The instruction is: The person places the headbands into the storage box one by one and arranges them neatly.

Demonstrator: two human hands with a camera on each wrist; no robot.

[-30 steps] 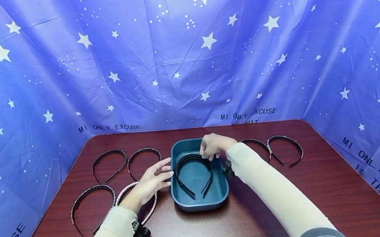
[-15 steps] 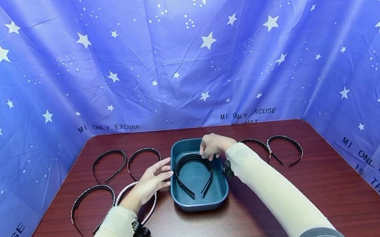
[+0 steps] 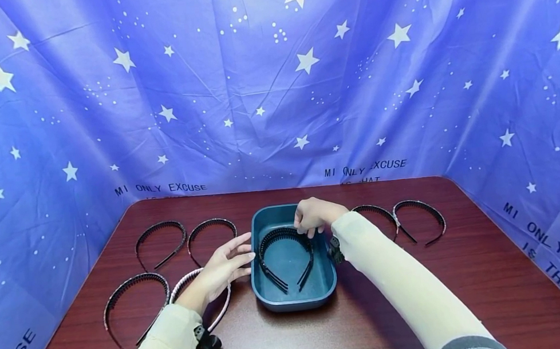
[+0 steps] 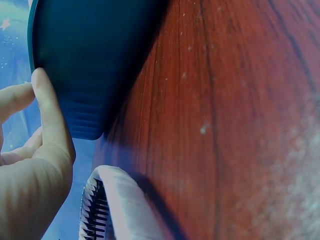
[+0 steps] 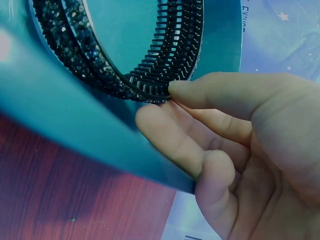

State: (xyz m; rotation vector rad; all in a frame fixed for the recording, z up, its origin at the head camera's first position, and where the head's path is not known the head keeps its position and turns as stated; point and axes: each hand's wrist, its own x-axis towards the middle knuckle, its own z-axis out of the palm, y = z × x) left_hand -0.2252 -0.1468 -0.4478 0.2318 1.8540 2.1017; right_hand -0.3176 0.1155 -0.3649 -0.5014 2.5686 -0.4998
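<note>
A deep teal plastic bin (image 3: 297, 303) sits mid-table. Inside it black toothed headbands (image 3: 265, 262) lie nested together, their tips toward the near side. Glittery stones cover the outer bands (image 5: 75, 45) in the right wrist view. My right hand (image 3: 318, 214) reaches over the bin's right side and pinches a headband between thumb and fingertips. My left hand (image 3: 223, 268) touches the bin's left wall with extended fingers; its thumb tip (image 4: 41, 80) lies against the rim. A pale pink-and-white wrapped headband (image 3: 225, 313) lies under the left wrist, partly hidden.
Left on the table lie black headbands, two at the back (image 3: 183, 237) (image 3: 219, 220) and one nearer (image 3: 113, 300). Two more (image 3: 391, 222) (image 3: 437, 215) lie at the right, one partly behind the right sleeve. A blue star-printed curtain (image 3: 259, 84) surrounds the table's back and sides.
</note>
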